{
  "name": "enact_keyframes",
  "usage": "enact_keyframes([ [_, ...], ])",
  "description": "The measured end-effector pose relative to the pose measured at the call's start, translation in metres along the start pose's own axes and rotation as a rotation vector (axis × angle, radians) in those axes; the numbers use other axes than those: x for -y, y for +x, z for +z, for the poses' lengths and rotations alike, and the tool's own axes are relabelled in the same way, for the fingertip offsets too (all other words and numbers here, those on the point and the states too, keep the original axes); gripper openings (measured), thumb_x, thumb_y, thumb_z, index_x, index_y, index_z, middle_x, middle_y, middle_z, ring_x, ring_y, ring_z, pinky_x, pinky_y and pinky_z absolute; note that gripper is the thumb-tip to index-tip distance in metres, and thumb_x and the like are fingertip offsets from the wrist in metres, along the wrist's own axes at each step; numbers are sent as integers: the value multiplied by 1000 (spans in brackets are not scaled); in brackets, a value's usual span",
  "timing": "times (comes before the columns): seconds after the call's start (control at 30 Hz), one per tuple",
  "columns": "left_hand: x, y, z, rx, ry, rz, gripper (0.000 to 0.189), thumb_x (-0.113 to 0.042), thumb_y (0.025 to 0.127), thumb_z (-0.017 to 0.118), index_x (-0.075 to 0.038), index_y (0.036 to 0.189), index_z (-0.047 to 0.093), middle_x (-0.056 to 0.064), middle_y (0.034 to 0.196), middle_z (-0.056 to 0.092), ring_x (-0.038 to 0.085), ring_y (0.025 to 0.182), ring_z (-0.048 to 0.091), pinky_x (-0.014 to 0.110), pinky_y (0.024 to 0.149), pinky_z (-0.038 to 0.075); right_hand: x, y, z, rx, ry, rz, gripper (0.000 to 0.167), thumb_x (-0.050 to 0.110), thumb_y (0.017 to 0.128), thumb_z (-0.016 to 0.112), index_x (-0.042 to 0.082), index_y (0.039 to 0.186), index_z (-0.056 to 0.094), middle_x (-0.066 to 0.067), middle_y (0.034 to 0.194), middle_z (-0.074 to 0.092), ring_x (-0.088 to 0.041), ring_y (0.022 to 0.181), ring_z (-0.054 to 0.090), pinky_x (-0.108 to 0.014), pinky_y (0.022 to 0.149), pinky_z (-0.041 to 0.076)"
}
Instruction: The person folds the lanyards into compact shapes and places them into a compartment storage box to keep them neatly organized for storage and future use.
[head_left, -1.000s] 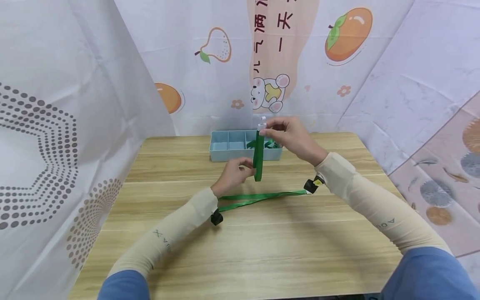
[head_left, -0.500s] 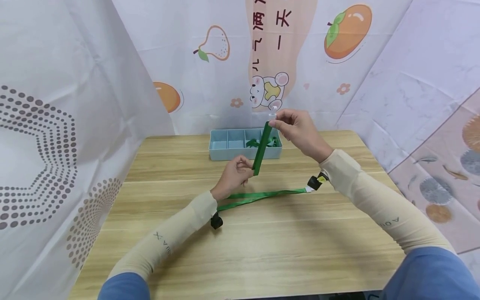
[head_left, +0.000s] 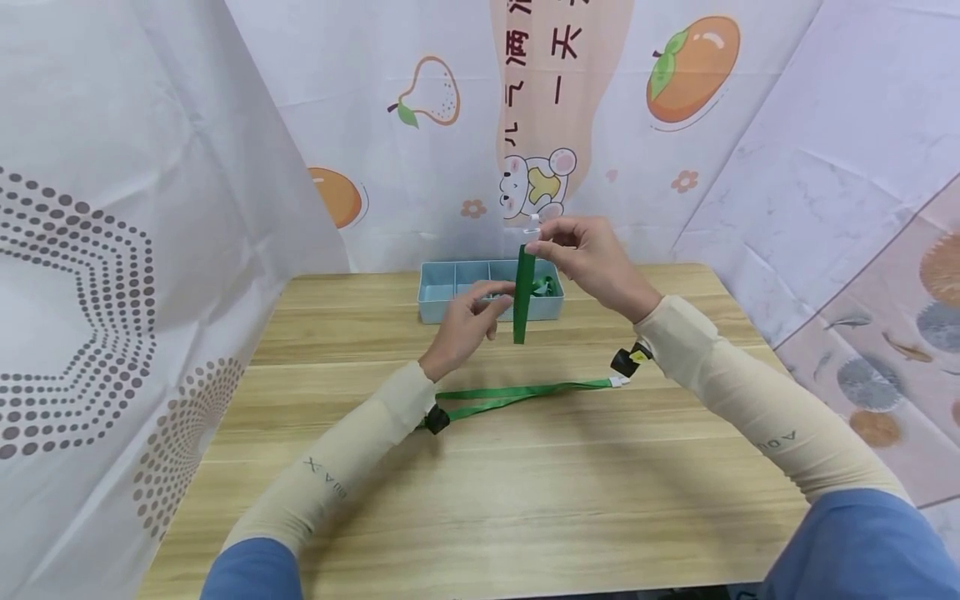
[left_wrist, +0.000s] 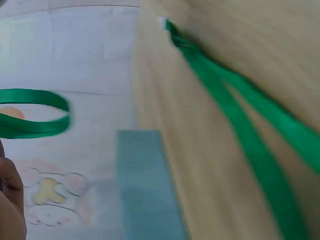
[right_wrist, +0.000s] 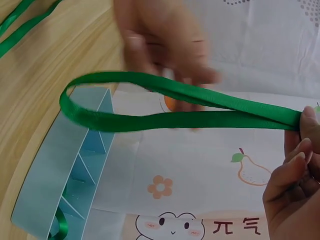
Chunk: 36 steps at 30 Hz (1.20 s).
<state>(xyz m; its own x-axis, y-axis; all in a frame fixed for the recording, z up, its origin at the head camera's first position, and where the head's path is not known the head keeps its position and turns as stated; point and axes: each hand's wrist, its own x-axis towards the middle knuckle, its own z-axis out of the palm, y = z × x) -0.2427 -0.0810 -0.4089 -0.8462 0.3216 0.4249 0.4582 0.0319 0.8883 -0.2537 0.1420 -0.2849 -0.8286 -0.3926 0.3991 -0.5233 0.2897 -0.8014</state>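
My right hand [head_left: 592, 262] pinches a folded green lanyard [head_left: 523, 300] near its top, where a white clip [head_left: 532, 227] sticks up above the fingers. From there the ribbon hangs down as a narrow loop, seen whole in the right wrist view as a green loop [right_wrist: 150, 121]. My left hand [head_left: 465, 329] is raised just left of the loop, thumb and forefinger apart and close to it, holding nothing. In the right wrist view this left hand [right_wrist: 165, 40] is blurred and lies behind the ribbon. Under it, a second green lanyard [head_left: 525, 392] is stretched across the table.
A blue-grey divided box [head_left: 442, 312] stands at the back of the wooden table [head_left: 540, 492], with green ribbons [head_left: 543, 286] in its right-hand part. The flat lanyard's white end [head_left: 618, 382] lies below my right wrist. A printed curtain [head_left: 450, 192] rises behind.
My left hand has let go of the loop's lower end and moved up beside it. The right hand rose with the lanyard, then shifted slightly left; the loop now hangs nearly straight.
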Motion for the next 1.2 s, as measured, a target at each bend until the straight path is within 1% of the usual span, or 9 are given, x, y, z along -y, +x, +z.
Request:
enact_keyframes([
  [0.1,-11,6,1,-18,50,79,28,-20,105,63,-14,130,73,1,118,64,32,59,53,32,54,47,0,0,3,-1,-17,10,17,24,98,74,8,101,76,-9,68,52,-19,54,42,-28,48,36],
  [0.2,-18,9,2,-16,76,121,26,-16,103,64,-7,125,75,2,115,65,28,59,54,31,55,49,1,0,5,-14,-22,13,18,23,98,74,6,101,76,-10,68,52,-19,53,41,-27,47,35],
  [0.4,-14,8,6,15,56,124,27,-13,105,60,1,124,73,5,104,60,26,61,54,34,53,50,2,1,9,-32,30,12,17,22,98,75,5,100,75,-11,68,53,-19,54,43,-27,48,37],
  [0.6,-13,7,12,34,0,120,27,-6,106,56,7,126,69,11,104,58,23,75,63,41,66,57,0,2,16,-28,174,0,16,13,97,75,-2,98,73,-12,72,65,-23,57,58,-30,55,53],
  [0.63,-13,7,13,32,-5,119,26,-5,106,56,6,125,70,11,104,58,23,77,64,40,67,58,-1,3,17,-28,189,2,16,12,97,74,-4,99,73,-12,75,67,-24,59,60,-31,57,55],
  [0.8,-13,6,15,7,-41,113,22,-8,103,62,2,119,74,13,96,63,35,77,65,50,69,57,-3,4,17,-26,213,20,17,11,97,74,-6,101,72,-19,83,71,-29,65,66,-34,64,58],
  [0.93,-14,6,15,-3,-41,110,14,-6,101,66,2,107,76,13,89,64,40,73,62,42,64,55,-3,5,15,-31,215,12,16,11,97,74,-5,101,73,-18,84,71,-31,67,66,-32,63,58],
  [1.07,-14,5,14,6,14,116,11,-8,100,68,-2,97,76,10,87,62,35,69,57,32,58,49,-3,5,13,-37,206,2,15,12,97,75,-3,101,74,-16,85,71,-31,67,66,-32,63,58],
  [1.2,-14,4,14,25,63,107,12,-14,102,68,-7,97,76,4,91,62,31,70,57,32,59,49,-5,6,11,-48,177,9,16,16,96,76,0,100,75,-17,86,70,-31,66,65,-34,62,58],
])
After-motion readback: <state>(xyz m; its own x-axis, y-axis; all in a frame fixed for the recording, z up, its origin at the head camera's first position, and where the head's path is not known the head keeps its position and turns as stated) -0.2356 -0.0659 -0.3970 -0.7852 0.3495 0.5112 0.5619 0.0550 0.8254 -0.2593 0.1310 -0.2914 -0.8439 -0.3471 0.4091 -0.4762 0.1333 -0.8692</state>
